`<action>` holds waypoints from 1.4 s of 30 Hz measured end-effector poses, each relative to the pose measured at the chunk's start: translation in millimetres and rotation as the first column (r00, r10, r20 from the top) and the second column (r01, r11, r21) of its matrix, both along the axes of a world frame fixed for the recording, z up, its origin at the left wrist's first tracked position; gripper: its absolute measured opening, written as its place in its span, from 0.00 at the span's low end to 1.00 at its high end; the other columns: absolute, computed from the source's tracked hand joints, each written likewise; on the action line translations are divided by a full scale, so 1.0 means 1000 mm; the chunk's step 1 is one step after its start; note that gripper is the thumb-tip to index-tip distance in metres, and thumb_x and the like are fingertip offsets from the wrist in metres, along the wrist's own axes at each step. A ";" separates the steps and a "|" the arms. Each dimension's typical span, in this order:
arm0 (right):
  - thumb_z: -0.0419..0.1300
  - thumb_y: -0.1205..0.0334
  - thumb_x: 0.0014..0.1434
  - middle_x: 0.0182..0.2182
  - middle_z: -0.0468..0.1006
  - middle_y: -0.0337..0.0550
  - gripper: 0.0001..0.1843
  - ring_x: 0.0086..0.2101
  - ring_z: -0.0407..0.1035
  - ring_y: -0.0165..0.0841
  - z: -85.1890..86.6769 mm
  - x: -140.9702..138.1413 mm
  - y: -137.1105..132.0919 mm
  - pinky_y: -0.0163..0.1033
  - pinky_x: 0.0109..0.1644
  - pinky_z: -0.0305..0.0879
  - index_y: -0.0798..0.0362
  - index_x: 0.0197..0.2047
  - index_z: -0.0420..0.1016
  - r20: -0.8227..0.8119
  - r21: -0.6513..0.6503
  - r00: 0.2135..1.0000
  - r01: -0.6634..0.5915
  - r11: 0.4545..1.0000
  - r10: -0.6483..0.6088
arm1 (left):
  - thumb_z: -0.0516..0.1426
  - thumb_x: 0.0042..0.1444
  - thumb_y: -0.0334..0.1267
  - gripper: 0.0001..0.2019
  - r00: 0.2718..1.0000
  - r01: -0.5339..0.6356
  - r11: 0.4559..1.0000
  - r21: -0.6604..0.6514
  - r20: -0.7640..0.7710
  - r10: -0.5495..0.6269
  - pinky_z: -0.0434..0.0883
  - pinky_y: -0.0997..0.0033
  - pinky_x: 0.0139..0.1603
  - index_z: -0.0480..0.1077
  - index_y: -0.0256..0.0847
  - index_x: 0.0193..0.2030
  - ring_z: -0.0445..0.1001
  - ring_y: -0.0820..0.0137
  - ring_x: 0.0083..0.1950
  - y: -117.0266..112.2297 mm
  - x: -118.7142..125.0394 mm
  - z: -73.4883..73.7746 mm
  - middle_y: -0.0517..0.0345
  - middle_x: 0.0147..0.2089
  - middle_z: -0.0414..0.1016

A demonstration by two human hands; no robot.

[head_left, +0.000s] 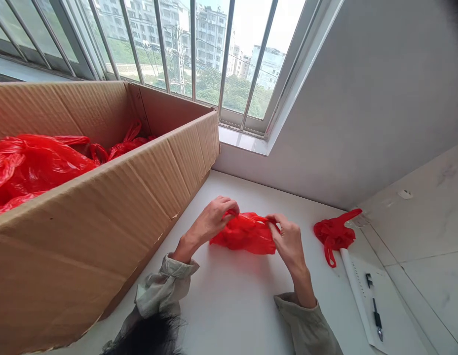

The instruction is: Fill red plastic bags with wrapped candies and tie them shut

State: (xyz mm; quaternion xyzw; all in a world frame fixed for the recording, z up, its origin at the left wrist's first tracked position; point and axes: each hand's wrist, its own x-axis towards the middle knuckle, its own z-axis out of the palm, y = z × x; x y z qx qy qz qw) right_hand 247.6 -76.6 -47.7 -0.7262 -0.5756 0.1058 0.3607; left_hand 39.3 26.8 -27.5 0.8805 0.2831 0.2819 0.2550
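A red plastic bag (244,234) lies crumpled on the white table (232,305) between my two hands. My left hand (213,221) is closed, pinching the bag's left upper edge. My right hand (288,241) is closed on the bag's right upper edge. Both wrists come out of grey-green sleeves at the bottom of the view.
A large open cardboard box (114,207) fills the left side and holds several red plastic bags (36,165). A knotted red bag (334,235) lies to the right, beside a white notepad (384,305) with a black pen (375,308). Barred window (199,54) behind, grey wall on the right.
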 end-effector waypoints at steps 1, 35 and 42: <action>0.52 0.62 0.63 0.37 0.81 0.41 0.10 0.38 0.74 0.36 0.003 0.007 -0.003 0.40 0.42 0.65 0.49 0.38 0.75 -0.039 0.030 0.997 0.072 0.997 -0.071 | 0.51 0.59 0.26 0.07 0.993 -0.063 0.997 -0.051 0.093 0.067 0.68 0.66 0.45 0.68 0.41 0.34 0.70 0.67 0.41 0.002 -0.004 0.004 0.60 0.37 0.73; 0.60 0.60 0.57 0.54 0.73 0.44 0.24 0.49 0.71 0.39 0.063 0.019 -0.058 0.45 0.48 0.71 0.43 0.58 0.68 0.018 0.263 0.986 0.158 0.952 -0.169 | 0.58 0.53 0.28 0.20 0.756 -0.391 0.911 -0.132 0.519 0.399 0.74 0.70 0.41 0.66 0.43 0.53 0.74 0.69 0.45 -0.035 -0.015 0.056 0.56 0.50 0.69; 0.51 0.70 0.63 0.51 0.77 0.48 0.19 0.59 0.63 0.48 0.039 -0.003 -0.029 0.63 0.62 0.58 0.49 0.56 0.70 0.454 0.106 0.890 -0.098 0.989 0.040 | 0.51 0.65 0.25 0.08 0.980 -0.010 0.914 0.406 0.184 -0.071 0.74 0.65 0.47 0.68 0.39 0.45 0.71 0.67 0.45 -0.063 0.011 0.058 0.54 0.43 0.73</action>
